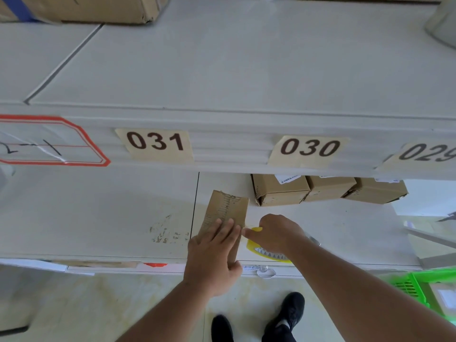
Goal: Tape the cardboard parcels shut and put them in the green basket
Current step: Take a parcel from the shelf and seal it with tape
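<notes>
A narrow cardboard parcel (228, 209) lies on the lower white shelf (98, 218), its long side pointing away from me. My left hand (213, 253) presses flat on its near half with straight fingers. Just right of the parcel, my right hand (275, 234) grips a yellow tape dispenser (256, 248), whose toothed cutter shows under the wrist. The right thumb tip touches the parcel's right edge. Three more cardboard parcels (281, 191) stand in a row at the back of the shelf. Part of the green basket (419, 285) shows on the floor at lower right.
The upper shelf's front edge (234, 149) carries labels 031, 030 and 029 and overhangs the work spot. A large cardboard box (86, 8) sits on the upper shelf at far left. My black shoes (288, 314) stand on the pale floor below.
</notes>
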Demonstrator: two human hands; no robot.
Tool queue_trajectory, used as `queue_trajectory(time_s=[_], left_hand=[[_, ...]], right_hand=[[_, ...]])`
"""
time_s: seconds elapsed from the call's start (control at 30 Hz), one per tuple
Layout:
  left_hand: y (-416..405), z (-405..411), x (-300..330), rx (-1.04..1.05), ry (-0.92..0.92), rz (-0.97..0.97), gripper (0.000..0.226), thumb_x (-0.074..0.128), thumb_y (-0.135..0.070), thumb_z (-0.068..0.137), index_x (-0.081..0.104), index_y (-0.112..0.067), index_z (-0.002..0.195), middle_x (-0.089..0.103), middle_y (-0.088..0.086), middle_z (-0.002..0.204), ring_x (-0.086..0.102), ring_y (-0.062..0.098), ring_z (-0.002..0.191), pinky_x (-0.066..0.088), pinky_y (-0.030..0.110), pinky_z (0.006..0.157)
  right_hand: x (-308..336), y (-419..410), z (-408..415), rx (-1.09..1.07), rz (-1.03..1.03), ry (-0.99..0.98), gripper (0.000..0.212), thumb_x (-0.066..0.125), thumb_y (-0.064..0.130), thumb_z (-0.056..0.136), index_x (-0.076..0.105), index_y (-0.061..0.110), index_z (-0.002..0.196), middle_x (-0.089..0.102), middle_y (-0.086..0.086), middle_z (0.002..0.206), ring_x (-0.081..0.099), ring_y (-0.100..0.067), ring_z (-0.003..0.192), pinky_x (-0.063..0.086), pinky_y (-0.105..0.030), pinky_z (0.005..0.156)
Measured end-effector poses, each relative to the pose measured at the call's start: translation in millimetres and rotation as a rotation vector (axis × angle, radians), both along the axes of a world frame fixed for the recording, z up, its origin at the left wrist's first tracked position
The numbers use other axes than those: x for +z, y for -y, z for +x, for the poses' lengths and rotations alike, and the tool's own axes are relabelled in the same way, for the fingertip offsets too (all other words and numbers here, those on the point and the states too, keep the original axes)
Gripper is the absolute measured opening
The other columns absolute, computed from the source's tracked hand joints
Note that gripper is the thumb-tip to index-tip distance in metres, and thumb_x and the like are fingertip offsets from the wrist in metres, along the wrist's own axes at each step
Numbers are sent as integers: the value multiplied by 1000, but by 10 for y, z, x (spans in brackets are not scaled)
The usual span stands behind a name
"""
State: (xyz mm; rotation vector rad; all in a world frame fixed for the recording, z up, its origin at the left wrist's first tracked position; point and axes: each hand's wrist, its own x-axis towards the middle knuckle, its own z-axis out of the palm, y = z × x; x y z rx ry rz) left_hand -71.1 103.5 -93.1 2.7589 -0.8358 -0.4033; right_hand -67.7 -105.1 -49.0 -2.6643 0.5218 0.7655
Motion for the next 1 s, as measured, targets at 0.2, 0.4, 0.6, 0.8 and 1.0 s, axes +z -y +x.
queue_trajectory(time_s=[0.2,0.4,0.6,0.8,1.0], left_hand=[[-141,27,34,361,-307,-460,94,53,-57,73,23,-40,161,11,-20,169,11,0,155,22,37,126],[-330,138,56,475,-498,-590,53,46,-37,87,45,-63,133,66,-28,118,60,-7,104,48,24,86],[-512,373,-148,543,-479,-368,25,39,-31,107,51,-37,129,65,-8,104,62,11,93,51,35,81],[-522,450,-197,536,-530,-393,41,37,-31,110,43,-48,146,64,-5,111,58,12,95,42,27,76],[-562,501,-190,549,-565,-362,54,35,-41,110,11,-64,153,67,0,115,66,24,98,50,33,85]], right_hand=[[505,124,-20,-92,418,167,35,70,61,82,72,37,107,69,15,100,66,-5,87,52,-28,73],[538,-447,304,85,393,188,40,64,61,83,68,32,110,68,10,100,66,-19,93,57,-33,82],[398,-934,686,148,270,222,47,57,73,83,65,33,107,65,8,95,64,-21,93,49,-33,72],[381,-872,801,192,276,189,55,57,75,84,69,22,93,69,3,86,66,-20,84,56,-36,75],[396,9,267,274,-177,35,55,46,75,92,54,22,79,60,4,84,61,-25,87,45,-34,71]])
